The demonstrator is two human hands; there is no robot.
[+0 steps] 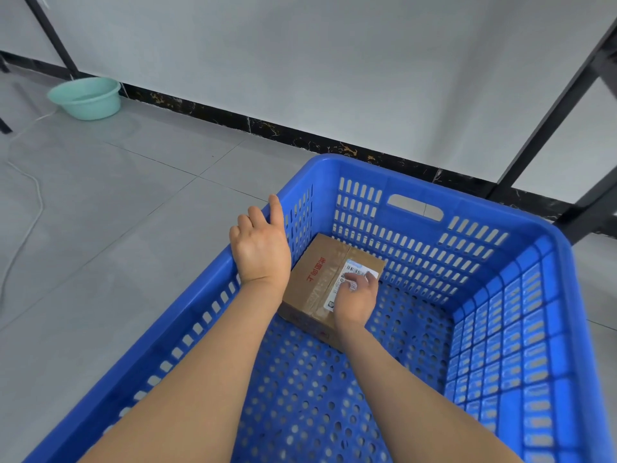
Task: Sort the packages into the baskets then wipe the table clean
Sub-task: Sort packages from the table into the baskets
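While sorting, right hand (355, 299) touches brown cardboard box (315, 274) mid-frame in blue plastic basket (384, 168), grip unclear. Left hand (260, 250) empty, loosely curled. Next: withdraw.

Count, near to far:
- blue perforated plastic basket (474, 208), near right: one
- brown taped cardboard box (317, 272) inside it: one
- white printed label (359, 270): one
- bare hands: two, left hand (260, 248) and right hand (355, 299)
- mint-green round plastic basin (85, 98), far left: one
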